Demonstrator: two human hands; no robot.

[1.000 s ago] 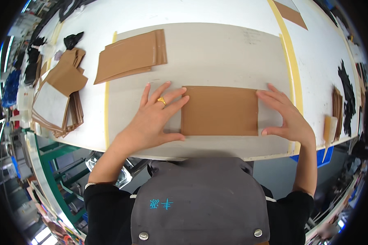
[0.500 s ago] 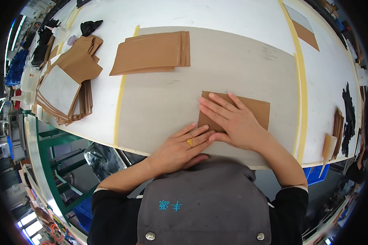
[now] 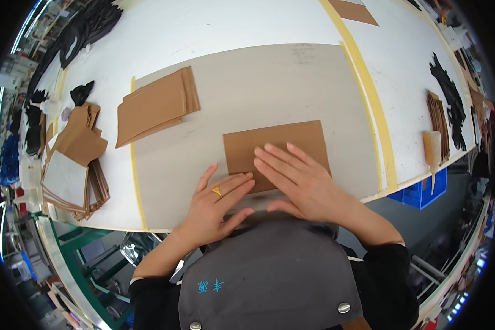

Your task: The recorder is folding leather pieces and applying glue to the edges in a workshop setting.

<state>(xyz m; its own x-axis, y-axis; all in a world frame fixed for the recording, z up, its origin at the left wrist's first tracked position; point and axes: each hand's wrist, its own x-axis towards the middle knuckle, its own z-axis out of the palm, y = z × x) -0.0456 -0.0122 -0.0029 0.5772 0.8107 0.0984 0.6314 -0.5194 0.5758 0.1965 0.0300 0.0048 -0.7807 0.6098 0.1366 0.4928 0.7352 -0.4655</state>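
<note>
The panel (image 3: 245, 151) lies flat under the right hand (image 3: 307, 184), fingers straight, gripping nothing; the left hand (image 3: 213, 204), thumb spread, rests at its near-left corner, equally ungripping. Beyond the left hand sits a stack (image 3: 153, 104) (finished or waiting, one cannot tell).

Bright, even light fills the white tabletop (image 3: 220, 27); fisheye distortion bows its edges, and black vignetting darkens the corners.
</note>
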